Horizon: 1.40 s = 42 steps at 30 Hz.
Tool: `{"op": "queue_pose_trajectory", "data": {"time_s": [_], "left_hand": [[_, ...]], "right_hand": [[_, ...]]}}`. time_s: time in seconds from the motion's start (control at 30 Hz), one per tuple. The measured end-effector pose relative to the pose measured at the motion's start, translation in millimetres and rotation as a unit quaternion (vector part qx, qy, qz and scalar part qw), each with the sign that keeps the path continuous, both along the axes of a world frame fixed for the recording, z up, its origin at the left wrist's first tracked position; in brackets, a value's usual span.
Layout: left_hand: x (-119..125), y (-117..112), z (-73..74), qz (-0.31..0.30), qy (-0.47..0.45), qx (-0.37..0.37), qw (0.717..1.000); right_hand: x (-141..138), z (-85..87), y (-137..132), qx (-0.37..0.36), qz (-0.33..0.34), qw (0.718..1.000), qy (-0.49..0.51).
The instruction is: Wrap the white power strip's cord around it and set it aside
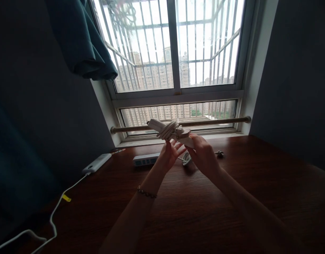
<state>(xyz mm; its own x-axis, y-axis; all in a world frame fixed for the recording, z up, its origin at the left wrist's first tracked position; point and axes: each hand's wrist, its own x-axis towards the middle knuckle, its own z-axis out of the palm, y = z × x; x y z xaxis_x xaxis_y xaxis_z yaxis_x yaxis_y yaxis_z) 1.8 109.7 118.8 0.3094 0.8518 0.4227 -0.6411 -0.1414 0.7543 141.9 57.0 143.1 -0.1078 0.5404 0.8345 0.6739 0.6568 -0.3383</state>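
Both my hands are raised over a dark wooden table (231, 197), holding a white power strip (162, 127) with its white cord wound around the middle. My left hand (170, 153) pinches the cord loops from below, a bead bracelet on its wrist. My right hand (203, 155) grips the strip's right end, fingers curled around it. A loose stretch of the cord (186, 159) hangs down to the table, and its plug (219, 153) lies just right of my right hand.
A second power strip (146, 159) lies flat by the window sill. A white power bank (96, 163) at the left has a white cable (53, 215) with a yellow tag trailing toward me. A wooden rod (218, 121) spans the barred window. A dark curtain (80, 38) hangs top left.
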Motion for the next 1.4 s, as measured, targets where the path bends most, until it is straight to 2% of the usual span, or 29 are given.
{"op": "queue_pose_trajectory", "data": {"time_s": [0.1, 0.17, 0.3, 0.5, 0.67, 0.87, 1.0, 1.1, 1.2, 1.3, 1.4], "left_hand": [[2.8, -1.5, 3.7, 0.040, -0.082, 0.023, 0.996], [4.8, -5.2, 6.6, 0.054, -0.095, 0.030, 0.994], [7.5, -15.0, 12.7, 0.093, -0.097, 0.052, 0.990], [10.0, -27.6, 19.6, 0.114, -0.122, 0.089, 0.982], [11.5, -32.0, 21.6, 0.122, -0.104, 0.109, 0.981], [10.9, -22.0, 14.3, 0.125, -0.090, 0.066, 0.986], [11.1, -12.5, 6.2, 0.122, -0.061, 0.066, 0.988], [15.3, -6.7, -3.4, 0.116, -0.008, 0.068, 0.991], [26.5, -2.3, -23.5, 0.111, 0.077, 0.080, 0.988], [43.4, -0.6, -57.4, 0.136, 0.179, 0.101, 0.969], [58.9, -4.6, -95.6, 0.171, 0.287, 0.159, 0.929]], "right_hand": [[-3.3, -6.3, 3.3, 0.063, -0.052, 0.997, -0.016], [-5.0, -9.6, 4.1, 0.095, -0.074, 0.992, -0.034], [-11.2, -15.4, 2.0, 0.116, -0.069, 0.990, -0.042], [-17.6, -16.9, -2.8, 0.109, -0.039, 0.993, -0.016], [-18.2, -14.1, -4.7, 0.091, -0.027, 0.995, -0.006], [-17.1, -14.8, -2.5, 0.073, -0.042, 0.996, -0.015], [-13.3, -20.3, 6.3, 0.080, -0.090, 0.991, -0.062], [-8.1, -25.4, 17.6, 0.088, -0.132, 0.983, -0.092], [0.9, -30.1, 30.4, 0.095, -0.172, 0.974, -0.111], [18.6, -35.8, 39.2, 0.099, -0.208, 0.961, -0.150], [50.5, -45.1, 37.9, 0.095, -0.235, 0.943, -0.214]]}}
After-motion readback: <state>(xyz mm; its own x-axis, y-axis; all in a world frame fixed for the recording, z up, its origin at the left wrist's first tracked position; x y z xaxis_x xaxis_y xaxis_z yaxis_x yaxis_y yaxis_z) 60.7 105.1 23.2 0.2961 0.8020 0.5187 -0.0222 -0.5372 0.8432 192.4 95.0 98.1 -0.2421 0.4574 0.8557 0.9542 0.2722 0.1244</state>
